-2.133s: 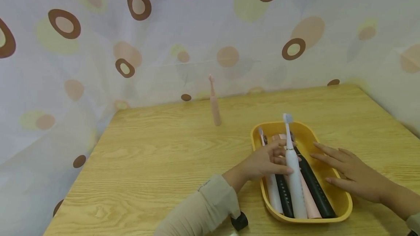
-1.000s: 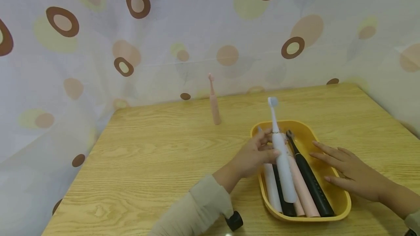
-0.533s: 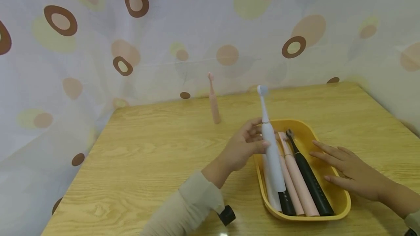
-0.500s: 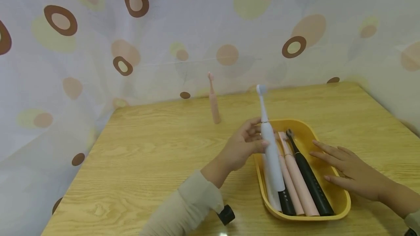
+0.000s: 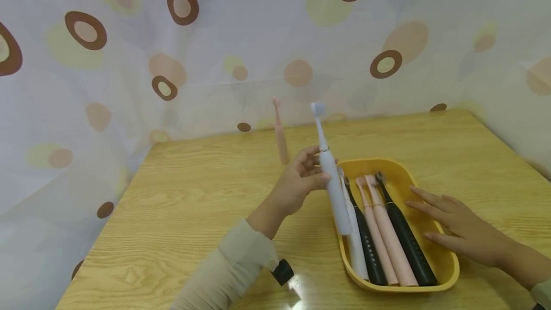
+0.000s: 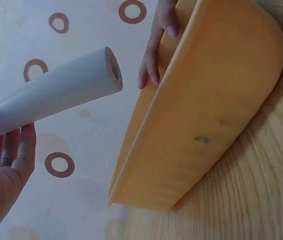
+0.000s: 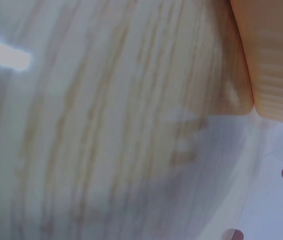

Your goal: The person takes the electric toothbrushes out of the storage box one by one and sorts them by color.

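Observation:
A white electric toothbrush [image 5: 335, 193] is held up, brush head on top, by my left hand [image 5: 297, 183], whose thumb and fingers grip the upper handle. Its lower end overlaps the left rim of a yellow bin [image 5: 449, 271] in the head view; the left wrist view has the white handle [image 6: 56, 92] in the air beside the bin wall [image 6: 196, 110]. In the bin lie another white toothbrush [image 5: 356, 248], two pink toothbrushes [image 5: 393, 243] and two black toothbrushes [image 5: 411, 240], side by side. My right hand [image 5: 462, 228] rests with straight fingers over the bin's right rim.
Farther back on the wood-grain table [image 5: 193, 204] a pink electric toothbrush [image 5: 281, 142] stands upright. A spotted curtain [image 5: 267, 37] hangs behind the table and along its sides.
My left hand has lifted the white toothbrush from among the others and carried it up and left to the bin's left edge. The right hand has stayed at the rim.

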Demonstrator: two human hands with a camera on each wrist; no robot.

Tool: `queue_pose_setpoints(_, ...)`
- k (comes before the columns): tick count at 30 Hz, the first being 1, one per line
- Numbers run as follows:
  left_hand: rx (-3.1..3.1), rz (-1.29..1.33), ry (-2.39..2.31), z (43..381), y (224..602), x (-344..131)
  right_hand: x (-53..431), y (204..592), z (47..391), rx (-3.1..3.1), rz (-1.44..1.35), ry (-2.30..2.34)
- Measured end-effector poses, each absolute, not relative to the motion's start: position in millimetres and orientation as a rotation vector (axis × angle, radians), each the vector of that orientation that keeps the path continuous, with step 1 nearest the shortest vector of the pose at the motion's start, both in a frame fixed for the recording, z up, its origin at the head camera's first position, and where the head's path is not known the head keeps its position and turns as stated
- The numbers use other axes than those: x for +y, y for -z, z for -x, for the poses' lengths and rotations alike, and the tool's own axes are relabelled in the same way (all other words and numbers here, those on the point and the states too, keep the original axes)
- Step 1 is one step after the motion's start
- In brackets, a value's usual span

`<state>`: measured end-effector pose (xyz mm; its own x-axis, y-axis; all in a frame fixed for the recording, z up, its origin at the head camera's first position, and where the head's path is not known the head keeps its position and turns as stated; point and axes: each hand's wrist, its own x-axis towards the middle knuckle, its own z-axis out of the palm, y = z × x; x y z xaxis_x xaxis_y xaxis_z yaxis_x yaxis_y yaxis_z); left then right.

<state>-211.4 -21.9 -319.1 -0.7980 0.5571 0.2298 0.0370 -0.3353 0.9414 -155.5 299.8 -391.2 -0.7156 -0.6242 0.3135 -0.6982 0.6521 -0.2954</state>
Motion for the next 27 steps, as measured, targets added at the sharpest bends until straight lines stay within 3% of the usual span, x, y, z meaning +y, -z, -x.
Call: queue_pose_setpoints(27, 1.946, -0.607, -2.219, 239.0, 319.5, -90.0, 297.4, 394.3, 153.3, -2.689, -1.073, -0.592)
